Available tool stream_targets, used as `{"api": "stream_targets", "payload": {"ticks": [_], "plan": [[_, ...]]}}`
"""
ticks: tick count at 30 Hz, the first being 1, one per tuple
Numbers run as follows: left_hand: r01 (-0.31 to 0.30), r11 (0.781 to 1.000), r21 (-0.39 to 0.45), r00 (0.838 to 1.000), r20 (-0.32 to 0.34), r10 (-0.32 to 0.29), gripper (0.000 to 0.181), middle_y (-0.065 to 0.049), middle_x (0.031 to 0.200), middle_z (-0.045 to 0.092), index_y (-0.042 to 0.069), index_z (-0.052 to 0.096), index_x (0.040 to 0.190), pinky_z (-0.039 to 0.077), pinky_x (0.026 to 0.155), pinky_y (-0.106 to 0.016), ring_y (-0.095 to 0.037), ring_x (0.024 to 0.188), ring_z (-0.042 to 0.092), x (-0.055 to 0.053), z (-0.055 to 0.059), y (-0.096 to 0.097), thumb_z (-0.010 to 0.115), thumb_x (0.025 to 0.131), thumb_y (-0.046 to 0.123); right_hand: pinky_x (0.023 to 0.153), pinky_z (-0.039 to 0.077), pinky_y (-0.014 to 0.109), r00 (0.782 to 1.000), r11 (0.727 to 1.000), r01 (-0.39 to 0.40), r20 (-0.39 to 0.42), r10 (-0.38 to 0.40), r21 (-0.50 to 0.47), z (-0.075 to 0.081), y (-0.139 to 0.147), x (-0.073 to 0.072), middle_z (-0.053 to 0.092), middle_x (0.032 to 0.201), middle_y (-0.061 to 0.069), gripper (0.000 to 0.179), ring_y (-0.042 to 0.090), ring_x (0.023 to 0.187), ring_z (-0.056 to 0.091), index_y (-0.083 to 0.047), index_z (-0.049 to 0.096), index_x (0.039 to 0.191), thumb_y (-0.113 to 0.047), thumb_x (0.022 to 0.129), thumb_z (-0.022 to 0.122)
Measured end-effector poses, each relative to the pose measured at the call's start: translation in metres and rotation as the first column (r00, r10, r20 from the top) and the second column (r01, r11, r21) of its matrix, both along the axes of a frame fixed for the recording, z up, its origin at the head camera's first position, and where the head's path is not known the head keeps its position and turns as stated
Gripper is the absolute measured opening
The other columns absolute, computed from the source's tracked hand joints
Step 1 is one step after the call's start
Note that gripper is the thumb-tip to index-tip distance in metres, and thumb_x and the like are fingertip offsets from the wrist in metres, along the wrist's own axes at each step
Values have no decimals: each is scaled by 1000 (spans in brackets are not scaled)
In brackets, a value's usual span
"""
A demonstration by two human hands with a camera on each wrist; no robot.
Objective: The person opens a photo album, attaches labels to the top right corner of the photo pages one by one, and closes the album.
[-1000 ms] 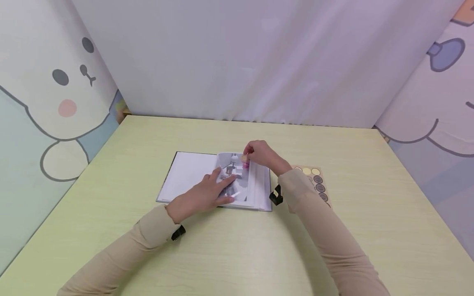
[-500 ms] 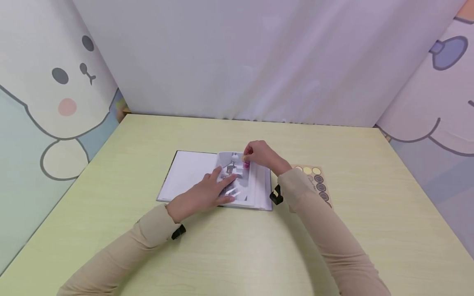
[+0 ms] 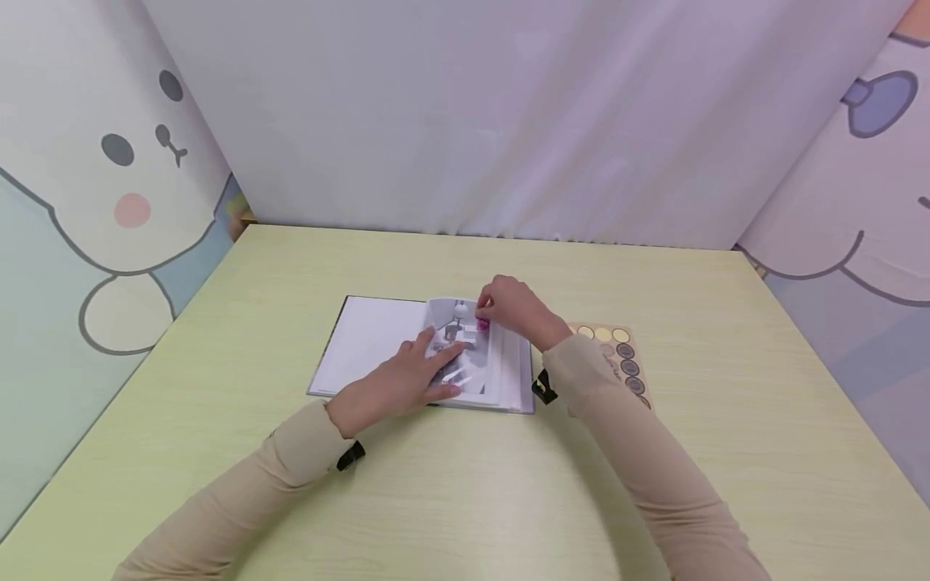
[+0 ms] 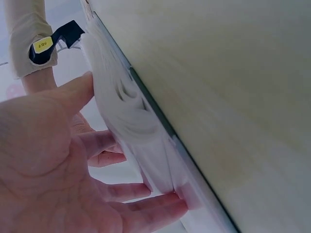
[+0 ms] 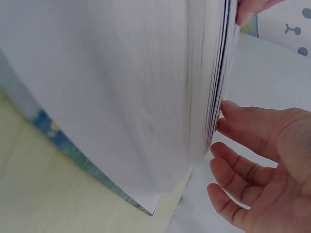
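Observation:
An open photo album (image 3: 374,335) lies on the table, its raised stack of pages topped by a grey picture (image 3: 454,331) in a glossy sleeve. My left hand (image 3: 400,379) rests on that page with its fingers spread. At the page's upper right, my right hand (image 3: 516,307) has thumb and index finger close together above a pink patch (image 3: 483,324). The small round yellowish sticker at its fingertips is now mostly hidden. In the right wrist view, thumb and index fingertips (image 5: 231,107) meet at the edge of the page stack (image 5: 204,87), the other fingers loosely bent.
To the right, partly under the right sleeve (image 3: 603,395), lies a tan sheet (image 3: 610,363) with yellow and dark round stickers. A white curtain (image 3: 450,121) hangs behind the table (image 3: 436,500). Cartoon-printed panels (image 3: 109,202) stand at both sides.
My right fingertips have shifted slightly left and down over the round yellowish spot, which showed before and is now covered. The left hand and the album stay put.

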State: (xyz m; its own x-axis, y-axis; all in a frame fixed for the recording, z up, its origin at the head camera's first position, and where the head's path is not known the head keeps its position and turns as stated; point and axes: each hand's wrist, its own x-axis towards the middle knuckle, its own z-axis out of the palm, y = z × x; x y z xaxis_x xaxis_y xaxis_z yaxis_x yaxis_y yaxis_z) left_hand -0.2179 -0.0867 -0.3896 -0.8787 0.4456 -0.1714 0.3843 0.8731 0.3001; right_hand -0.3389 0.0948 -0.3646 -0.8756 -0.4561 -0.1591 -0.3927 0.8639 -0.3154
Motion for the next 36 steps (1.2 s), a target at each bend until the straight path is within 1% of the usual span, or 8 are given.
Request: {"api": "stream_targets", "payload": {"ticks": [5, 9, 14, 17, 21, 25, 30, 36], "plan": [[-5, 1000, 0, 1000, 5, 5, 66, -26, 151, 14, 27, 28, 147, 47, 85, -56, -46, 126, 36, 0, 0, 0, 50, 90, 52, 85, 46, 36, 997, 998, -27, -76, 32, 59, 2, 0, 4, 63, 97, 7, 19, 20, 89, 55, -13, 74, 102, -22, 90, 62], [-5, 1000, 4, 1000, 7, 5, 66, -26, 150, 14, 26, 28, 147, 47, 85, -56, -46, 126, 36, 1, 1, 0, 50, 90, 52, 85, 47, 35, 996, 997, -46, -79, 51, 58, 6, 3, 8, 64, 100, 8, 22, 21, 91, 56, -12, 71, 108, -20, 90, 61], [-5, 1000, 4, 1000, 9, 5, 66, -26, 151, 14, 25, 28, 147, 47, 87, -55, -46, 125, 36, 2, 1, 0, 51, 90, 51, 86, 50, 35, 993, 999, -52, -108, 52, 0, 16, 12, 12, 63, 106, 12, 26, 24, 96, 59, -7, 66, 115, -10, 92, 57], [-15, 1000, 1, 1000, 18, 15, 66, -25, 151, 14, 26, 28, 147, 46, 89, -55, -45, 126, 36, 2, 2, 0, 51, 90, 51, 83, 51, 35, 989, 997, -62, -137, 56, -41, 24, 18, 18, 63, 104, 12, 25, 24, 94, 59, -5, 66, 114, -7, 92, 55], [-26, 1000, -5, 999, 30, 26, 66, -24, 152, 12, 27, 27, 147, 44, 92, -54, -44, 127, 35, 1, 1, 0, 50, 90, 52, 84, 50, 36, 981, 993, -93, -176, 79, -75, 34, 28, 28, 64, 104, 11, 23, 24, 95, 59, -5, 66, 112, -9, 92, 56], [-31, 999, -9, 999, 39, 31, 67, -23, 153, 12, 28, 26, 147, 44, 92, -54, -43, 128, 34, 1, 0, 1, 50, 90, 52, 87, 49, 39, 973, 988, -123, -210, 100, -95, 39, 36, 42, 64, 106, 11, 22, 26, 100, 60, -4, 66, 110, -9, 92, 55], [-36, 999, -14, 999, 40, 36, 66, -22, 153, 12, 28, 27, 147, 45, 91, -54, -43, 128, 34, 1, 2, 2, 50, 90, 53, 89, 48, 40, 959, 984, -164, -243, 142, -71, 34, 41, 61, 64, 109, 12, 21, 28, 103, 60, -3, 66, 109, -10, 92, 56], [-28, 1000, -11, 999, 26, 28, 65, -23, 152, 14, 27, 29, 147, 46, 90, -53, -43, 126, 36, 2, 4, 2, 50, 90, 52, 92, 48, 40, 955, 975, -222, -201, 216, -3, 17, 42, 82, 62, 117, 13, 26, 28, 109, 58, -5, 63, 112, -18, 90, 61]]}}
